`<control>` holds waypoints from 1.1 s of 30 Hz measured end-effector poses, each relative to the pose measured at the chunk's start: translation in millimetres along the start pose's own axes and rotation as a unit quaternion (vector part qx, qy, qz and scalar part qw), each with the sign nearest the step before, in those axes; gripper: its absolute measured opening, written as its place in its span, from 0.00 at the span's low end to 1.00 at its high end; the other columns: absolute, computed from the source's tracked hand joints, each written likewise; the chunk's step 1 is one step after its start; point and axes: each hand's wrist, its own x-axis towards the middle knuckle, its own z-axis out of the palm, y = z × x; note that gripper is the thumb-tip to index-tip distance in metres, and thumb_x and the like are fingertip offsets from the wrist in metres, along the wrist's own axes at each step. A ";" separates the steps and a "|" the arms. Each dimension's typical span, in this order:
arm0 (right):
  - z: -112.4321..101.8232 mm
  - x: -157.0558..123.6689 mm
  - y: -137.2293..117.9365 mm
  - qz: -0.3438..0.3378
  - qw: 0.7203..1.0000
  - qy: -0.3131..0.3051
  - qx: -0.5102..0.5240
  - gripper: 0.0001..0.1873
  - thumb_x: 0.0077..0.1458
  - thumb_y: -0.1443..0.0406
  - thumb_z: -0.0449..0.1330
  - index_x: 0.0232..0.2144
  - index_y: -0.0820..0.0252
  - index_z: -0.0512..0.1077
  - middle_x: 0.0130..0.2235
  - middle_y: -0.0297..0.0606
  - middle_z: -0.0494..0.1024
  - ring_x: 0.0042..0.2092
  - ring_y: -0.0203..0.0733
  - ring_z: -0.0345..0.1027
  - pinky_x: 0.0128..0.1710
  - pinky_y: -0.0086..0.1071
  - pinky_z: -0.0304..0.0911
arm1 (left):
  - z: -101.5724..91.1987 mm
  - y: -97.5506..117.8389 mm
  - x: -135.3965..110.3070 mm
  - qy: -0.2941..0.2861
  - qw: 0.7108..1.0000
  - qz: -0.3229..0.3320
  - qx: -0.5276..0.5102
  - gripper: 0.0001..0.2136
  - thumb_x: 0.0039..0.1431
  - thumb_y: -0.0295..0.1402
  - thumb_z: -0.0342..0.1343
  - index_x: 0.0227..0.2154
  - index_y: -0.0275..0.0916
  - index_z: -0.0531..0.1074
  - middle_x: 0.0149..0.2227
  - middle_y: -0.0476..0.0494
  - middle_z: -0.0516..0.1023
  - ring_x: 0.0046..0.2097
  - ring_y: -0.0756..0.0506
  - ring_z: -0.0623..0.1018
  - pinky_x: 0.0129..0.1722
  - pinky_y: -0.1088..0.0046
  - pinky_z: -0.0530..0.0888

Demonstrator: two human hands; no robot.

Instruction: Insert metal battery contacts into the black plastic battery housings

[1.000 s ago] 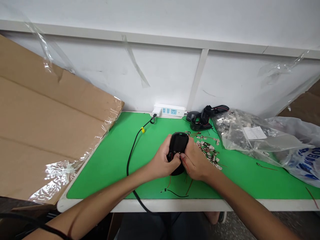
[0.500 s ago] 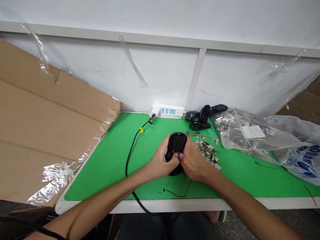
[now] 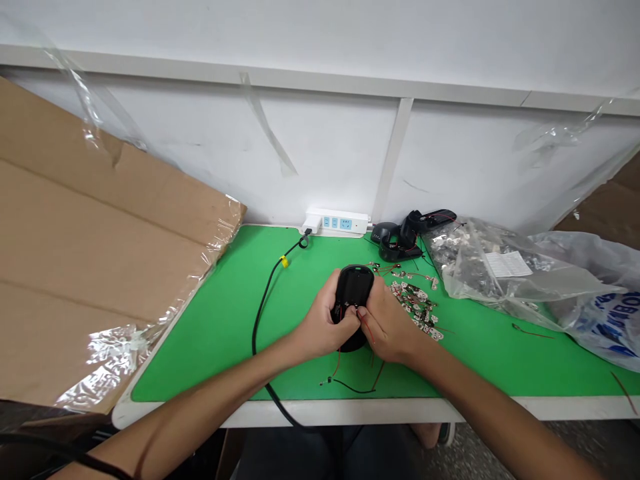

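A black plastic housing (image 3: 356,285), oval with a small slot at its top end, is held up over the green mat between both hands. My left hand (image 3: 327,317) grips its left side, thumb pressed on the inner face near the middle. On the right side my right hand (image 3: 387,320) is closed around it, thumb beside the other thumb. A red wire (image 3: 369,328) comes out by the thumbs. Below hangs more thin wire, with a small connector-like piece (image 3: 327,381) at one end. What the thumbs press on is hidden.
Small metal contact plates (image 3: 415,303) lie piled right of the hands. More black housings (image 3: 400,237) sit behind, beside clear bags (image 3: 500,267) of parts. A white power strip (image 3: 343,221) stands against the wall, its black cable (image 3: 260,300) crossing the mat. Cardboard (image 3: 100,253) leans at left.
Almost nothing differs. The view has shifted very slightly; both hands keep the same hold on the black housing.
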 end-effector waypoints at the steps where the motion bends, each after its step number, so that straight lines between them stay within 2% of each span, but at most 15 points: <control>1: 0.0 -0.1 0.1 0.000 1.000 0.000 0.000 0.18 0.65 0.65 0.47 0.55 0.64 0.57 0.50 0.55 0.69 0.49 0.58 0.64 0.48 0.55 0.66 | 0.1 -0.1 0.0 0.000 1.000 0.000 -0.001 0.14 0.56 0.24 0.55 0.46 0.39 0.65 0.40 0.48 0.68 0.44 0.45 0.72 0.45 0.70 0.73; 6: -0.1 -0.1 0.4 -0.002 1.000 0.005 0.000 0.19 0.65 0.64 0.47 0.56 0.64 0.56 0.50 0.55 0.69 0.49 0.59 0.65 0.48 0.55 0.66 | -0.4 -0.5 -0.4 -0.003 1.000 0.001 -0.001 0.17 0.56 0.23 0.55 0.49 0.40 0.65 0.42 0.47 0.68 0.46 0.45 0.72 0.46 0.70 0.73; 14: 0.5 -0.3 1.7 0.003 1.000 0.001 0.005 0.19 0.66 0.64 0.47 0.57 0.64 0.56 0.52 0.56 0.69 0.50 0.59 0.66 0.50 0.56 0.67 | 2.7 0.5 0.2 0.007 1.000 -0.012 -0.008 0.15 0.57 0.25 0.55 0.47 0.39 0.66 0.41 0.47 0.69 0.47 0.44 0.73 0.48 0.69 0.73; 17: 2.0 0.9 3.3 0.010 1.000 0.001 0.004 0.18 0.66 0.63 0.47 0.56 0.64 0.56 0.51 0.56 0.70 0.49 0.59 0.67 0.48 0.55 0.68 | 4.1 2.0 1.0 0.014 1.000 -0.015 -0.014 0.15 0.58 0.25 0.55 0.48 0.38 0.66 0.42 0.46 0.69 0.47 0.44 0.73 0.49 0.68 0.74; 21: 2.3 5.8 5.5 0.031 0.999 -0.005 0.008 0.16 0.65 0.62 0.47 0.53 0.64 0.57 0.47 0.55 0.72 0.45 0.57 0.68 0.44 0.53 0.69 | 1.9 1.4 4.9 0.019 1.000 -0.012 0.016 0.14 0.59 0.26 0.55 0.48 0.38 0.67 0.42 0.46 0.71 0.44 0.45 0.73 0.48 0.67 0.74; 24: -2.2 9.9 5.2 0.023 1.000 -0.006 0.010 0.17 0.67 0.61 0.46 0.54 0.65 0.58 0.48 0.56 0.72 0.45 0.57 0.69 0.47 0.55 0.69 | -3.2 0.5 8.5 0.005 0.999 -0.010 0.043 0.15 0.61 0.26 0.55 0.50 0.38 0.67 0.43 0.45 0.72 0.46 0.44 0.74 0.49 0.65 0.75; 26: -6.7 10.8 3.4 0.007 1.000 0.013 0.008 0.22 0.67 0.60 0.47 0.59 0.66 0.56 0.54 0.58 0.70 0.51 0.59 0.68 0.52 0.57 0.68 | -7.8 0.3 9.5 0.002 0.999 -0.004 0.053 0.14 0.63 0.28 0.55 0.52 0.39 0.67 0.42 0.45 0.73 0.46 0.43 0.75 0.49 0.65 0.75; 29: -11.5 8.9 -2.4 -0.018 0.996 0.088 0.012 0.30 0.66 0.61 0.53 0.65 0.64 0.51 0.61 0.58 0.64 0.61 0.60 0.62 0.60 0.57 0.62 | -16.9 -0.1 8.1 0.016 0.996 0.031 0.087 0.17 0.67 0.32 0.54 0.58 0.40 0.64 0.44 0.42 0.74 0.44 0.43 0.76 0.47 0.64 0.77; 31: -11.5 6.9 -8.0 -0.033 0.989 0.143 0.022 0.27 0.64 0.63 0.57 0.62 0.60 0.56 0.58 0.54 0.66 0.61 0.58 0.62 0.61 0.55 0.61 | -23.5 -0.8 6.6 0.023 0.987 0.077 0.139 0.22 0.68 0.32 0.53 0.63 0.40 0.59 0.50 0.39 0.74 0.48 0.41 0.77 0.49 0.61 0.76; 33: -9.1 5.9 -14.1 -0.027 0.984 0.165 0.056 0.18 0.64 0.63 0.58 0.55 0.57 0.63 0.51 0.48 0.71 0.54 0.54 0.66 0.55 0.50 0.64 | -28.6 -1.3 5.8 0.013 0.973 0.132 0.190 0.27 0.69 0.32 0.52 0.68 0.42 0.52 0.57 0.34 0.69 0.53 0.38 0.75 0.54 0.56 0.75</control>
